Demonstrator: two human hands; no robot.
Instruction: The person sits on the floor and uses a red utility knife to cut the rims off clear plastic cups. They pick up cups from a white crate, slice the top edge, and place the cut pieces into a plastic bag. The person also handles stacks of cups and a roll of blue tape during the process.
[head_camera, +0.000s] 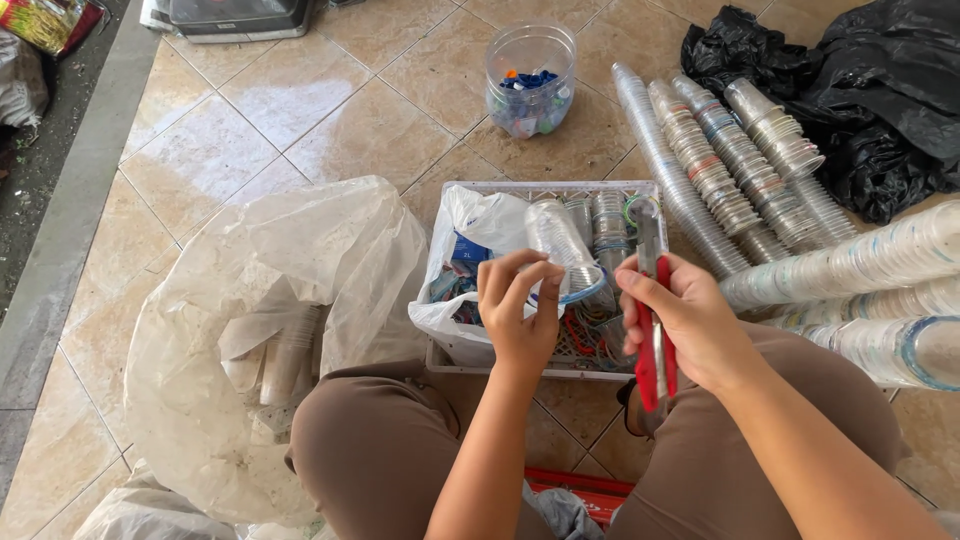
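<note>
A seated person's left hand (518, 312) pinches a clear plastic cup (560, 245) by its rim over a white basket (470, 352) on the tiled floor (250, 130), while the right hand (690, 322) is closed around a red-handled cutter (652, 330) (blade up). Beyond the basket's far edge stands a jar of bottle caps (529, 80); stacked cups (730, 170) lie right.

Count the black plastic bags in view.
1: a crumpled black plastic bag lies on the tiled floor at top right, behind the stacked cups. More may be folded within it.
</note>
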